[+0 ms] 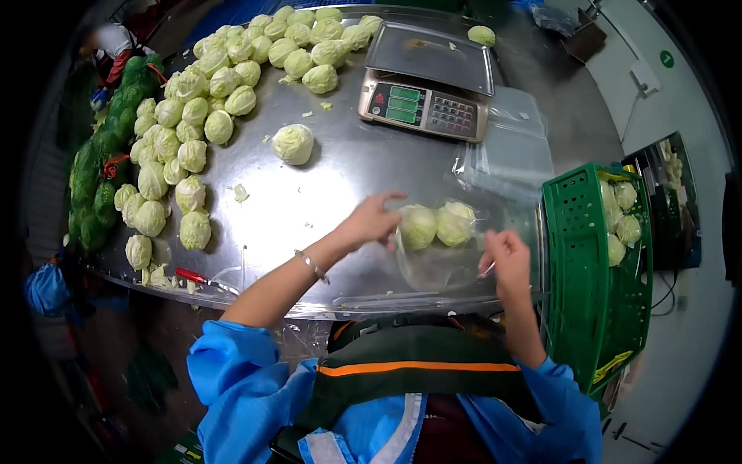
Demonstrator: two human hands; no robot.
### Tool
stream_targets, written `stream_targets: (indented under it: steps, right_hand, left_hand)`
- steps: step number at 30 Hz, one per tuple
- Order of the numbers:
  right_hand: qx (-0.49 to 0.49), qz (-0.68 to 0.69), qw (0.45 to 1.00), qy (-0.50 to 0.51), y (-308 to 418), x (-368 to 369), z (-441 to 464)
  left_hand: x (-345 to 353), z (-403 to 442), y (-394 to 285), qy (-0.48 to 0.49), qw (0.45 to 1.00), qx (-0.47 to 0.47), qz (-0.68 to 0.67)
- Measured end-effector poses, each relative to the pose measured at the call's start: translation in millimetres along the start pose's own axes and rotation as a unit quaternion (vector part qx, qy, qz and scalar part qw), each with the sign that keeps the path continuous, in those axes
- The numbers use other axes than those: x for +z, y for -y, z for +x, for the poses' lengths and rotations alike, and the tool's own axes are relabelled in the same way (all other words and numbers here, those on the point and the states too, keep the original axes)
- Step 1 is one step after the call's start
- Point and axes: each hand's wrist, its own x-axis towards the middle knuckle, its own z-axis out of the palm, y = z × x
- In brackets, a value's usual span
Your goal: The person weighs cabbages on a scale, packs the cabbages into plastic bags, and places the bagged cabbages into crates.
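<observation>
Two pale green cabbages [454, 223] lie side by side in a clear plastic bag [437, 272] on the steel table. My left hand [372, 222] is at the bag's left side, fingers apart and stretched toward the cabbages, with nothing visible in its grip. To the right of the bag, my right hand [506, 259] has its fingers pinched together on what looks like the thin bag edge; the plastic is hard to make out there. A single loose cabbage [293, 145] rests farther up the table.
Many loose cabbages [192, 156] cover the table's left and back. A digital scale [423, 104] stands at the back right, beside flat clear bags [516, 143]. At right is a green crate [576, 255] with bagged cabbages. A red-handled knife [192, 275] lies front left.
</observation>
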Motion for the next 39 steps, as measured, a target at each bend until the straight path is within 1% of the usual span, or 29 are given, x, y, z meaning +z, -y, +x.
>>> stream_targets:
  steps: [2,4,5,7,8,9,10,12,13,14,15,16,17,18,19,20,22,23,24,26,28,29,30,31,33,36,38,39]
  right_hand:
    - [0.005,0.110,0.994,-0.011,17.5,-17.5,2.9]
    - [-0.007,0.215,0.977,-0.010,46.8,-28.6,-3.3]
    - [-0.039,0.218,0.975,-0.018,53.8,-30.5,1.8]
    - [-0.093,0.232,0.967,-0.047,56.6,-30.6,8.7]
    - [-0.059,0.196,0.977,-0.054,55.2,-34.1,10.6]
    - [-0.036,0.162,0.985,-0.053,58.8,-35.4,22.5]
    - [-0.022,0.131,0.990,-0.048,65.8,-32.7,35.8]
    - [-0.047,0.136,0.989,-0.016,68.0,-24.8,14.0]
    - [-0.059,0.135,0.989,-0.009,67.2,-29.2,7.9]
    - [-0.066,0.136,0.988,-0.008,61.2,-31.8,-0.1]
    - [-0.030,0.083,0.996,-0.018,49.6,-29.2,1.9]
    - [-0.023,0.009,1.000,-0.014,40.7,-22.8,-2.9]
    - [-0.025,-0.062,0.998,-0.008,34.2,-12.1,-7.3]
    - [-0.028,-0.135,0.990,-0.001,29.7,-4.8,-11.8]
    - [0.001,-0.144,0.989,0.023,25.9,-3.1,-17.6]
    - [-0.028,-0.175,0.984,0.026,26.0,0.2,-21.5]
    - [-0.079,-0.233,0.969,0.028,28.4,6.0,-35.6]
    - [-0.079,-0.301,0.950,0.030,30.9,3.9,-39.9]
    - [-0.128,-0.349,0.928,0.015,38.0,9.3,-46.1]
    - [-0.234,-0.431,0.871,-0.011,56.2,31.1,-57.1]
    - [-0.402,-0.406,0.813,0.110,66.3,65.9,-52.8]
    - [-0.474,-0.387,0.775,0.161,66.3,84.1,-52.2]
    - [-0.423,-0.398,0.789,0.200,54.5,102.2,-47.6]
    - [-0.378,-0.411,0.795,0.237,37.0,117.5,-38.0]
    - [-0.264,-0.475,0.798,0.262,1.5,133.3,-20.5]
    - [-0.247,-0.484,0.795,0.271,-25.4,143.5,-15.2]
    - [-0.146,-0.423,0.826,0.343,-26.5,150.4,-13.8]
    - [-0.096,-0.390,0.835,0.377,-16.0,157.3,-15.5]
  left_hand:
    - [4.4,4.9,-33.9,-0.010,0.998,0.014,-0.067]
    - [9.9,-23.9,-75.3,0.013,0.995,0.092,-0.023]
    - [12.0,-31.8,-85.7,0.022,0.992,0.127,-0.003]
    - [11.0,-14.0,-84.6,0.031,0.989,0.116,0.087]
    - [12.1,-4.7,-79.6,0.037,0.985,0.107,0.126]
    - [6.6,2.4,-84.3,0.052,0.990,0.057,0.120]
    - [3.4,-1.9,-91.4,0.052,0.984,0.081,0.153]
    - [4.8,-24.4,-94.7,0.055,0.970,0.110,0.210]
    - [0.9,-35.2,-89.0,0.056,0.975,0.127,0.174]
    - [-7.3,-34.0,-76.3,0.064,0.978,0.106,0.170]
    - [-14.2,-30.0,-58.7,0.070,0.975,0.064,0.200]
    - [-21.2,-25.4,-44.3,0.070,0.970,0.030,0.232]
    - [-24.1,-26.8,-32.9,0.057,0.961,0.026,0.270]
    - [-27.7,-23.0,-16.0,0.071,0.951,-0.010,0.301]
    - [-32.1,-25.0,-1.4,0.064,0.959,-0.033,0.275]
    - [-32.1,-33.1,5.0,0.061,0.965,-0.061,0.246]
    - [-33.3,-43.0,5.9,0.042,0.973,-0.155,0.164]
    - [-33.4,-45.7,9.8,0.073,0.967,-0.184,0.163]
    - [-33.7,-48.7,13.4,0.102,0.959,-0.209,0.161]
    - [-35.4,-41.2,40.7,0.086,0.968,-0.193,0.134]
    - [-39.1,-39.5,49.6,0.070,0.976,-0.167,0.122]
    - [-37.2,-42.3,39.9,0.057,0.975,-0.179,0.119]
    - [-35.0,-45.7,28.3,0.044,0.975,-0.185,0.117]
    - [-35.0,-46.9,23.8,0.064,0.973,-0.184,0.121]
    - [-38.7,-46.3,26.3,0.066,0.978,-0.184,0.078]
    - [-39.9,-49.1,27.0,0.036,0.983,-0.178,-0.011]
    - [-45.4,-44.7,41.7,0.020,0.982,-0.187,-0.009]
    - [-46.9,-47.5,43.2,0.019,0.982,-0.185,-0.025]
